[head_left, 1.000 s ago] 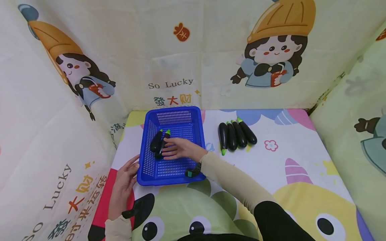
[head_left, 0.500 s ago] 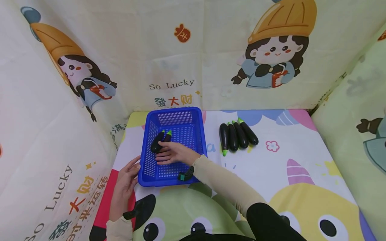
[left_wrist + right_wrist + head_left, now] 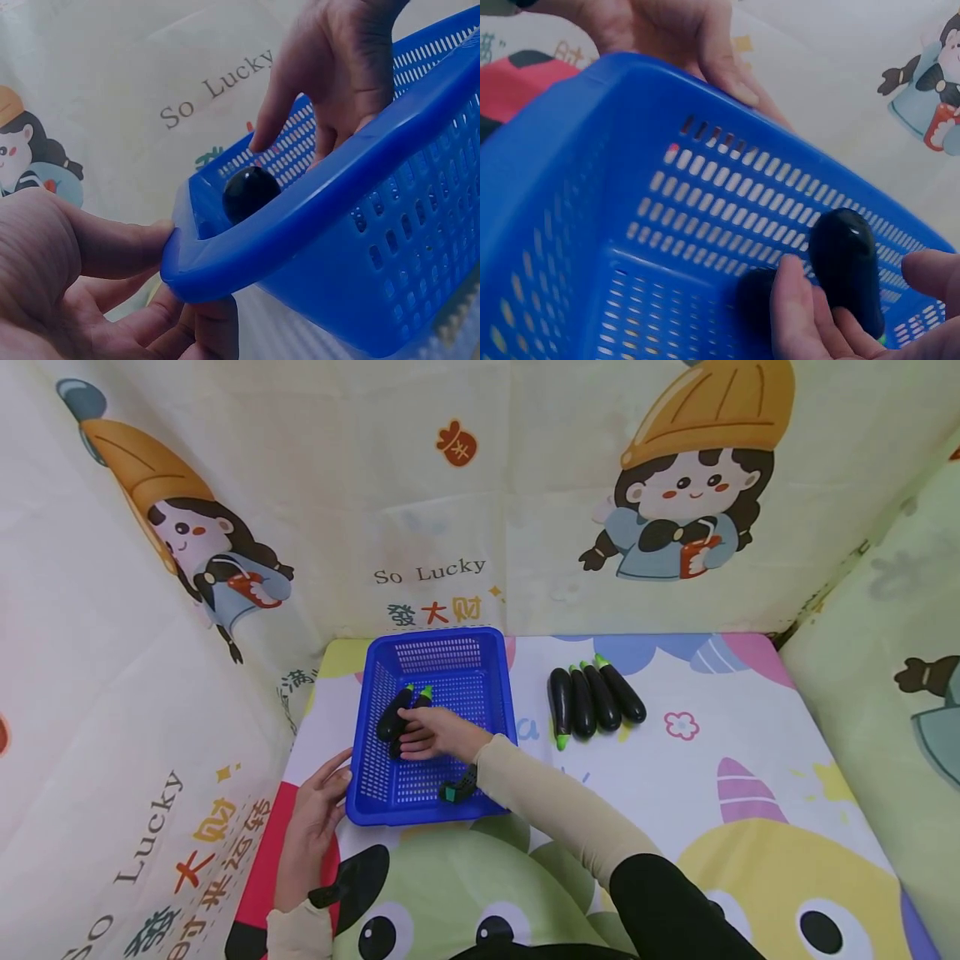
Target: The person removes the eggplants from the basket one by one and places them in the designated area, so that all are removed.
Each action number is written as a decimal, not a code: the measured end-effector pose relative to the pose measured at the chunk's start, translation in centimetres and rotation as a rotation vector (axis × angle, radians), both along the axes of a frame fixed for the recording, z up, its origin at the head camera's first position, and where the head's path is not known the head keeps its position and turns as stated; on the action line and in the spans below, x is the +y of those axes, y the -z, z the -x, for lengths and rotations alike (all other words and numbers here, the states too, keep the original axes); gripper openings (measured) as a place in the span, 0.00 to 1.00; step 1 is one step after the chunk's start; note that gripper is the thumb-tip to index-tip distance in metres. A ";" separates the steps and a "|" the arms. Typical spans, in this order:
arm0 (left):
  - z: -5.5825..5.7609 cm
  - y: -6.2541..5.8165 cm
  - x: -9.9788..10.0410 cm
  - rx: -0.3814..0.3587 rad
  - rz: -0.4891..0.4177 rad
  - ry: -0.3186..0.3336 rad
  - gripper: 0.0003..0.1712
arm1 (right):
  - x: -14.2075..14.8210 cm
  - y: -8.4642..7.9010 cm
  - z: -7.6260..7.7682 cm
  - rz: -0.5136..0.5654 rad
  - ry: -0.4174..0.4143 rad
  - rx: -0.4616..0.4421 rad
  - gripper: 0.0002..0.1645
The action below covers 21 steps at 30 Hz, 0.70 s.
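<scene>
A blue plastic basket with slotted walls stands on the table. My left hand grips its rim at the near left corner, thumb on top and fingers below in the left wrist view. Two dark eggplants lie inside: a left eggplant and a right eggplant, partly covered by my right hand. That hand reaches into the basket, its fingers loosely bent and spread from the thumb. In the right wrist view an eggplant shows beyond the gap between thumb and fingers.
Several more eggplants lie side by side on the table, right of the basket. The patterned tabletop reaches to a printed cloth wall at the back, with more cloth on both sides.
My right hand has moved slightly left over the right eggplant, dipping toward the near side midway and coming back up. The left hand stays on the basket rim.
</scene>
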<state>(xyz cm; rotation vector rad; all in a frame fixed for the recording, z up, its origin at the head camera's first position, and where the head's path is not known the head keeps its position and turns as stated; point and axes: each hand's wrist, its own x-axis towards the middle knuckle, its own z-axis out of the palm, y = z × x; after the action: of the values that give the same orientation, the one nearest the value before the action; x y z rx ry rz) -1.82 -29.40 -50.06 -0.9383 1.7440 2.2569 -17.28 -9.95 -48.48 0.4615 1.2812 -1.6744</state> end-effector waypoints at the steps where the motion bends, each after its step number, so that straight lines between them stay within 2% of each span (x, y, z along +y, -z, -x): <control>1: 0.0 0.0 0.0 -0.007 0.000 -0.002 0.31 | 0.1 -0.1 0.2 -0.010 -0.003 0.014 0.37; 8: 0.2 -0.1 0.0 -0.014 -0.009 -0.001 0.30 | 0.3 -1.2 2.0 -0.074 -0.050 0.090 0.37; 14: 0.2 0.0 -0.1 -0.009 -0.010 0.006 0.30 | -0.1 -1.4 2.5 -0.146 -0.084 0.151 0.38; 21: 0.3 0.1 -0.1 0.001 -0.010 0.009 0.30 | -0.6 -0.8 2.6 -0.244 -0.041 0.171 0.40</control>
<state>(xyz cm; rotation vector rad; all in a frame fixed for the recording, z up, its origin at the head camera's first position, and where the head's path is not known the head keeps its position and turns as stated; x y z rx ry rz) -2.10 -29.51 -50.12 -0.9259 1.7323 2.2593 -19.84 -10.60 -47.70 0.4393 1.6214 -1.5560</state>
